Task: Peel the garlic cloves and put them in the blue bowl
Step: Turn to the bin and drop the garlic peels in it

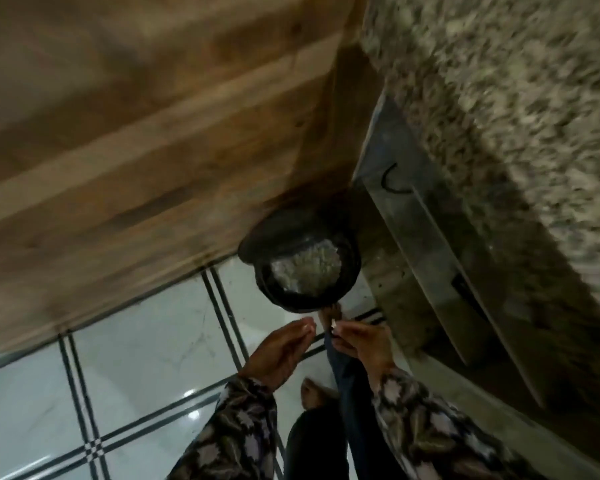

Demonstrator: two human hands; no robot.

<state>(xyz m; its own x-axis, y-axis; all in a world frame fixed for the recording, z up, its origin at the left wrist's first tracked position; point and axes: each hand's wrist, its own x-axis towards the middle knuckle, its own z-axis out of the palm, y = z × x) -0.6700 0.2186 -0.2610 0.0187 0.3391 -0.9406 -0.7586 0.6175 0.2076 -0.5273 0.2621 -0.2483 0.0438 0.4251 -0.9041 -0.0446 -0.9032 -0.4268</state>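
patterned sleeves (243,427) are filling the bottom edge. left hand (279,355) is reaching forward, its grip nearly straight with the fingers lying together. right hand (362,342) is pinching a white garlic bit (334,325) in its grip, clove or skin too blurred to tell, near the rim of the black bin (284,301). pale scraps (305,268) are lying inside it, on the tiled floor (136,341) against the wooden cabinet (153,116).

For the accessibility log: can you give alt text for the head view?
The right hand pinches a small white bit, with the left hand beside it, both close to a round dark bin of pale scraps on a tiled floor. A wooden cabinet and a speckled counter flank the bin. Bare feet show below the hands.
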